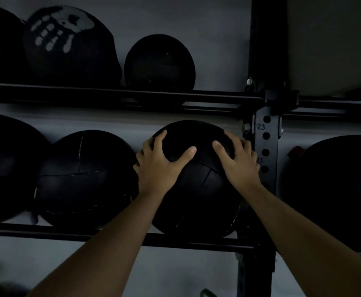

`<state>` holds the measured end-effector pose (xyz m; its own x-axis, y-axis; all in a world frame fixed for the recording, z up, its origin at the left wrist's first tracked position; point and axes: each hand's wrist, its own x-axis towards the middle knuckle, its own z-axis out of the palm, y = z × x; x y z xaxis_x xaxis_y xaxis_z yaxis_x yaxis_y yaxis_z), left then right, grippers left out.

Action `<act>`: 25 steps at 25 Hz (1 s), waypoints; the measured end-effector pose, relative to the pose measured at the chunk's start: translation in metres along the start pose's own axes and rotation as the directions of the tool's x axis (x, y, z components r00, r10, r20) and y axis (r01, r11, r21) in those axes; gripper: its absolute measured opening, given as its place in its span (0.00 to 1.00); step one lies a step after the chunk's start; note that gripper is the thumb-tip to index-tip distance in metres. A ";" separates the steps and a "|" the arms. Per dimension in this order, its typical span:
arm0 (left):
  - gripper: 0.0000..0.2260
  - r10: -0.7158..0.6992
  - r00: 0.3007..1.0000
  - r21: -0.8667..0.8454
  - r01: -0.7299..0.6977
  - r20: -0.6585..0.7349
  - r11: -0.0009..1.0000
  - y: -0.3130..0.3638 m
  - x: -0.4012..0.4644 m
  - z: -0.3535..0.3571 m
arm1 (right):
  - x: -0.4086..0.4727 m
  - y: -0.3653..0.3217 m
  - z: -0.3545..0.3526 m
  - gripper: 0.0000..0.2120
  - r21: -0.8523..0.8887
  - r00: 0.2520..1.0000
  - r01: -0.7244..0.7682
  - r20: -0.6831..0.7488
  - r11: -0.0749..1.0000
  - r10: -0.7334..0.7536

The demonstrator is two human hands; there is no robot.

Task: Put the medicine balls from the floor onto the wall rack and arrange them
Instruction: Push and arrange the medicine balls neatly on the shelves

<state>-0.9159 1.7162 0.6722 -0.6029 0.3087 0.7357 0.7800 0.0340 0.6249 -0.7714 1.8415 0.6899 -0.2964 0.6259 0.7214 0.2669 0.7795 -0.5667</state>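
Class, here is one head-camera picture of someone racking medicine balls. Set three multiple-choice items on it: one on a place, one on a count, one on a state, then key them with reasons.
1. Where is the held ball?
A. on the floor
B. on the lower shelf rail, just left of the numbered upright
C. on the upper shelf

2. How many hands touch it?
A. none
B. one
C. two

3. What marks the printed ball on the upper shelf rail?
A. a pale hand-and-skull design
B. red stripes
C. nothing

Key: 1 B, it sits on that rail beside the post. 2 C, the left hand and right hand are both spread on it. 3 A, the pale print is plain.
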 end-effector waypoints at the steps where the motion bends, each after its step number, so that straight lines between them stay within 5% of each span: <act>1: 0.42 -0.002 1.000 0.001 0.002 0.005 1.000 0.001 -0.001 -0.001 | 0.002 -0.007 0.000 0.30 0.008 0.999 -0.039 0.014 0.999 0.039; 7: 0.28 -0.078 0.996 -0.095 0.082 0.036 0.992 0.002 0.025 -0.014 | -0.008 -0.033 0.021 0.40 -0.085 0.988 -0.121 -0.110 0.989 0.111; 11: 0.36 -0.088 0.966 -0.216 0.143 0.244 0.966 -0.006 0.052 -0.025 | -0.002 -0.025 0.022 0.37 -0.096 0.987 -0.094 -0.142 0.991 0.080; 19: 0.35 -0.148 0.986 0.079 0.142 0.081 0.987 0.014 -0.002 -0.017 | 0.014 0.002 -0.006 0.26 -0.033 0.992 0.114 0.049 0.993 -0.112; 21: 0.34 -0.128 0.988 0.118 0.118 0.081 0.986 0.014 0.002 -0.023 | 0.006 -0.006 -0.003 0.29 -0.102 0.998 0.045 0.040 0.994 -0.041; 25: 0.38 -0.124 0.982 -0.089 0.138 0.145 0.986 0.014 0.030 -0.025 | -0.036 -0.032 0.022 0.36 0.013 0.986 -0.164 -0.034 0.986 0.165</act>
<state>-0.9273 1.7020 0.7097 -0.6639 0.4370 0.6069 0.6716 -0.0086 0.7409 -0.7899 1.7947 0.6731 -0.2173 0.7445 0.6313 0.2998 0.6664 -0.6827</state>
